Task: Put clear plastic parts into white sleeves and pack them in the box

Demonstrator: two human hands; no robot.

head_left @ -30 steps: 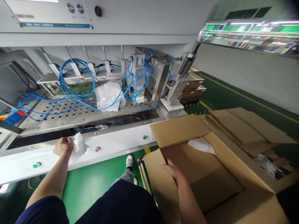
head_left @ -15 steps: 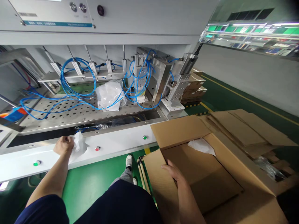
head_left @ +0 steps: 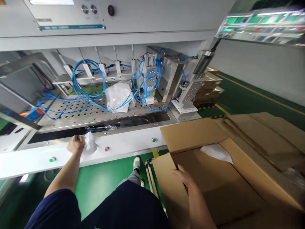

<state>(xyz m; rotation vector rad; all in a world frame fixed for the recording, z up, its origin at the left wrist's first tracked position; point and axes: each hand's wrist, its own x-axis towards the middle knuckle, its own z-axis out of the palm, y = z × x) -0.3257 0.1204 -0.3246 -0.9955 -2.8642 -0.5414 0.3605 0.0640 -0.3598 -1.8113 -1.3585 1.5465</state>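
Note:
My left hand (head_left: pixel 75 143) rests on the white front panel (head_left: pixel 128 149) of a machine, closed around a crumpled white sheet (head_left: pixel 89 143) that trails over the panel. To the right, my right hand (head_left: pixel 184 181) lies on the cardboard inside an open cardboard box (head_left: pixel 193 135), fingers stretched out and nothing visibly held. A second white sheet (head_left: pixel 216 152) lies against the box's far inner edge, well beyond that hand. The box's lower part runs out of view.
Behind the panel sits a perforated steel plate (head_left: pixel 78 116) with coiled blue pneumatic tubing (head_left: pixel 88 86) and a white plastic bag (head_left: pixel 118 97). Flattened cardboard sheets (head_left: pixel 264 133) lie right of the box. Stacked cartons (head_left: pixel 207 89) stand on the green floor beyond.
The whole scene has shifted right and slightly up in view as my head turned. Both hands stay in about the same places on the panel and the box.

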